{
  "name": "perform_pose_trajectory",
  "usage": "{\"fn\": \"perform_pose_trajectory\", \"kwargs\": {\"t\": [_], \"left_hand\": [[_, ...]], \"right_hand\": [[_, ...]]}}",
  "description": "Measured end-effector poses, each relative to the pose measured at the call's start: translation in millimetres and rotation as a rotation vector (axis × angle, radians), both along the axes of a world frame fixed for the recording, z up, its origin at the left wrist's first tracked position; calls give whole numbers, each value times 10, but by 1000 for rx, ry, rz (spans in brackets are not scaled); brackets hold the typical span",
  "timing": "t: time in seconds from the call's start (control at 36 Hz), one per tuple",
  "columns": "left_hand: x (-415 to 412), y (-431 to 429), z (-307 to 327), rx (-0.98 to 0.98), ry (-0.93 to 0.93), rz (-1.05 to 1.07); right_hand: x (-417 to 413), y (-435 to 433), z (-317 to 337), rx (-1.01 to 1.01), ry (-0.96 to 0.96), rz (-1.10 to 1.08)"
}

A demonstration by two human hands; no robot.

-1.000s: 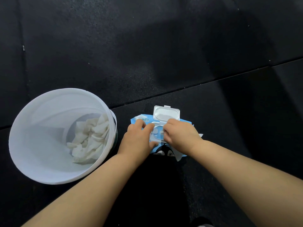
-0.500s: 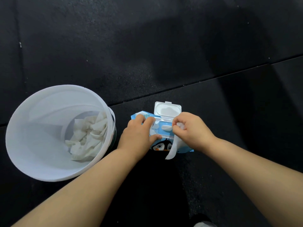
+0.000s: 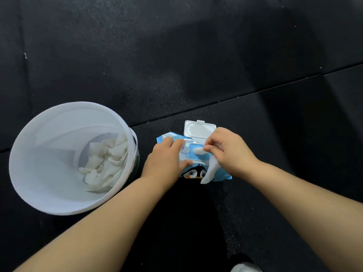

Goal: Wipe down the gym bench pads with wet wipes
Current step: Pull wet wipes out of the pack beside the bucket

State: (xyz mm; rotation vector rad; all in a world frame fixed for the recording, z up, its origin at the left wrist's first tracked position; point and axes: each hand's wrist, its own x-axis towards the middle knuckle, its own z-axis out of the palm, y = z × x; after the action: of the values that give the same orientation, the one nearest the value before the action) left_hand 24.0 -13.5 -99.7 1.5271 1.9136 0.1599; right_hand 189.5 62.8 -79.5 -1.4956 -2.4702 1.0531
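Left of the wipes pack [image 3: 196,171] stands a bucket [image 3: 49,163] holding crumpled used wipes [image 3: 106,163]. The left hand [image 3: 165,161] presses spread fingers [image 3: 176,144] flat on the pack's left side. The pack lies on the floor [image 3: 275,134], lid [image 3: 199,129] open. At its opening, the right hand [image 3: 229,154] pinches a wipe [image 3: 211,169]

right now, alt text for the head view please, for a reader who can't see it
A person's right hand pinches a white wipe over an open blue wet-wipe pack, which the left hand presses down on the black floor. A white bucket with crumpled wipes inside stands just left of the pack.
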Motion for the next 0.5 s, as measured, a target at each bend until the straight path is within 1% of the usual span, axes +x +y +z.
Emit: {"fn": "perform_pose_trajectory", "kwargs": {"t": [0.19,0.25,0.31,0.42,0.44,0.5], "left_hand": [[51,33,17,0,26,-61],[65,36,16,-4,16,-60],[94,44,25,-2,-12,-47],[158,114,37,-9,3,-54],[168,137,34,-10,8,-47],[185,176,33,-9,15,-32]], "right_hand": [[63,11,51,-50,68,-145],[83,26,87,-76,57,-140],[110,43,107,-95,-9,-85],[130,55,89,-72,-242,6],[119,59,82,-53,-275,6],[89,75,79,-10,-271,-22]]}}
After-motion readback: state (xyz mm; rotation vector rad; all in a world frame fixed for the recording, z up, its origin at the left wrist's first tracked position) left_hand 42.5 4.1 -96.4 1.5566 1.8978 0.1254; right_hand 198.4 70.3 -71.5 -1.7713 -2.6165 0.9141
